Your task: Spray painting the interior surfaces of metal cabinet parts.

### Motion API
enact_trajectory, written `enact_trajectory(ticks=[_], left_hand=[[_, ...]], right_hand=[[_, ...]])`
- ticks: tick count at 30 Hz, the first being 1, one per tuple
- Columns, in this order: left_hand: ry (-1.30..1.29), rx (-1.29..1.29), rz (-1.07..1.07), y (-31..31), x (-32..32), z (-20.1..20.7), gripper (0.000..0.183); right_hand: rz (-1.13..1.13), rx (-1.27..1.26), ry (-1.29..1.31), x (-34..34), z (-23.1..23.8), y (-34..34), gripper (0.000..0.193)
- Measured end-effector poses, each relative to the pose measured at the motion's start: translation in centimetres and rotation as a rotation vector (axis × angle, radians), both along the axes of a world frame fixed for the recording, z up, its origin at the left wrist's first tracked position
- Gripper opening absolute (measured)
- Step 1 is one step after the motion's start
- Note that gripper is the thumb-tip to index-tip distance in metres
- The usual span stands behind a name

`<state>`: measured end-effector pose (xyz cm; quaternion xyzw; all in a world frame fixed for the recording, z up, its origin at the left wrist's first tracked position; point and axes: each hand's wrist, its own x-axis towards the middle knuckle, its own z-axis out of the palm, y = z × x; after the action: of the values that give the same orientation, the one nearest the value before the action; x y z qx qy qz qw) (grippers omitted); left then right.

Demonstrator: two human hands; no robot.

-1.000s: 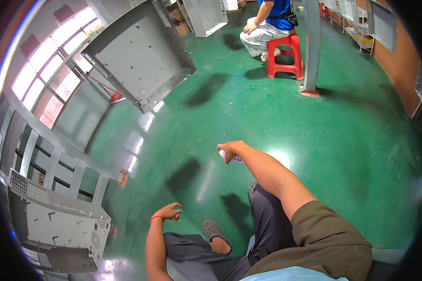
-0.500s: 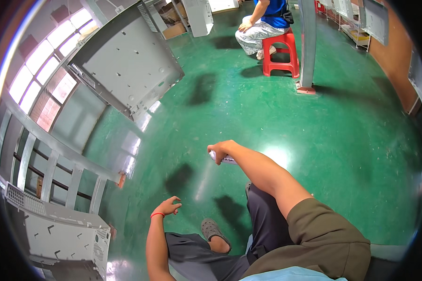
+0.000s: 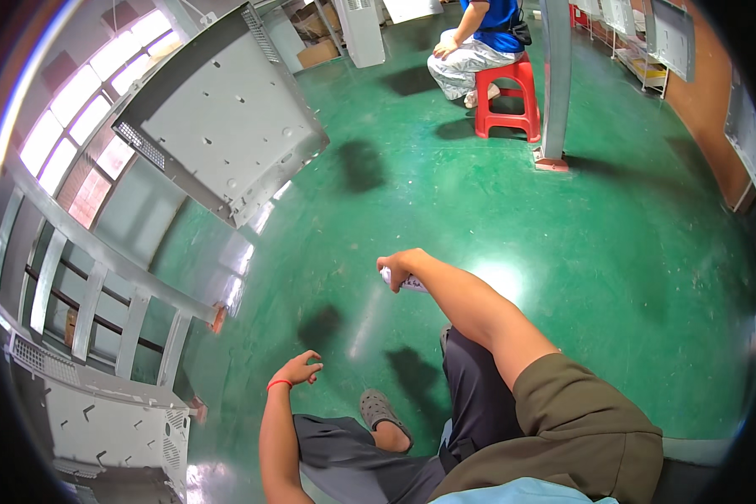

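White-and-lilac can-shaped item: in the right hand, out in front of the person near the middle of the view, above the green floor; the hand hides part of it.
Long axis: slants from upper left to lower right, more sideways than up-and-down; the paler end points left, the other end lies beside the forearm. Which end is the top, I cannot tell.
Right fingers: wrapped around the item, drawn in to its thickness; one fingertip shows below it. The grip's far side is hidden.
Left hand: empty, fingers half spread and lightly bent, touching nothing; it is near the left knee, a red band around its wrist.
Grey metal panels: one large panel tilted at upper left, well apart from both hands; another panel at lower left.
Red stool: a co-worker in a blue top sits on it, beside a steel post.
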<state>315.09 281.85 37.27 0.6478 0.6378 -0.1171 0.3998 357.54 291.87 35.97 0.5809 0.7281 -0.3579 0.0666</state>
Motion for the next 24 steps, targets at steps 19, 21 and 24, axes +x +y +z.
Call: enact_trajectory(ticks=[19, 21, 24], left_hand=[[-0.022, -0.004, -0.016, 3.5, 3.3, -0.1, 0.040], [-0.009, -0.009, -0.016, 3.8, 3.8, 0.1, 0.040], [-0.004, -0.007, -0.017, 4.4, 3.9, 0.1, 0.040]], right_hand=[[0.027, 0.058, -0.006, 3.9, 0.0, 3.2, 0.097], [0.017, 0.044, -0.003, 4.1, -0.1, 3.5, 0.097], [0.015, 0.043, -0.006, 4.5, -0.1, 4.3, 0.097]])
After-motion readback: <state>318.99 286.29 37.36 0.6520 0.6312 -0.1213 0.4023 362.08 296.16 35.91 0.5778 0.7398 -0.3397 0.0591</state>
